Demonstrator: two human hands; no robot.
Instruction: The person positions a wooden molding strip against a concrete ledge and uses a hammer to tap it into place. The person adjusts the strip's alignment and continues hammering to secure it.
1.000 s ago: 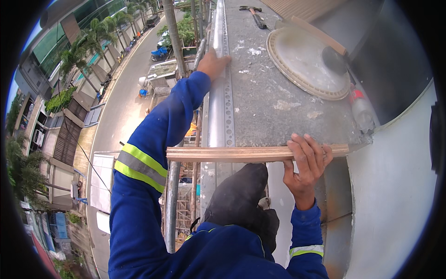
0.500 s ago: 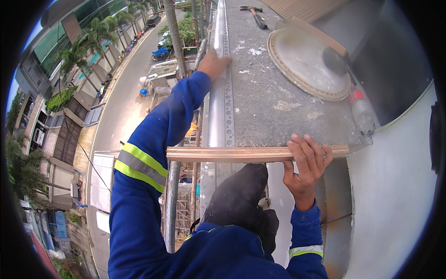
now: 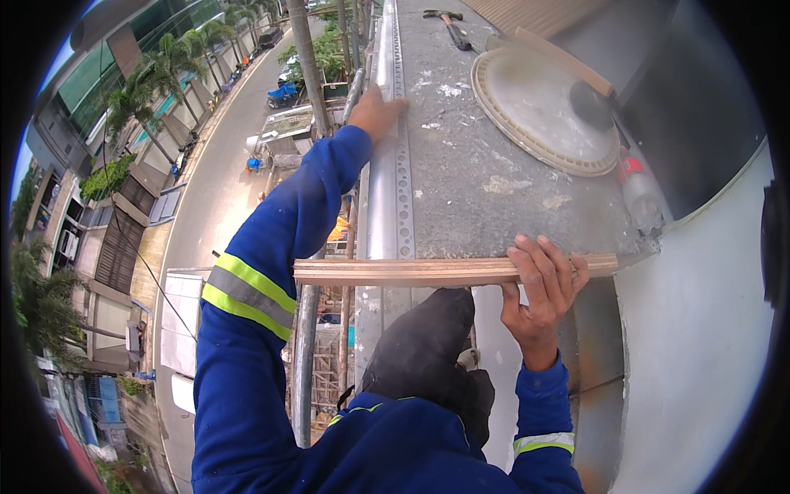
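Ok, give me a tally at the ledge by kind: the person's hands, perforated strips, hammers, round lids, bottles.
Hands: 2 (left hand, right hand)
Perforated strip: 1
Hammer: 1
Round lid: 1
Bottle: 1
Total: 6

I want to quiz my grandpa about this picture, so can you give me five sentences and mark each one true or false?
1. The right hand holds the layered wooden board. True.
2. The hammer lies on the grey ledge. True.
3. The left hand holds the hammer. False: it rests on the silver edging.
4. The person's sleeves are red. False: they are blue.
5. A round pale lid lies on the ledge. True.
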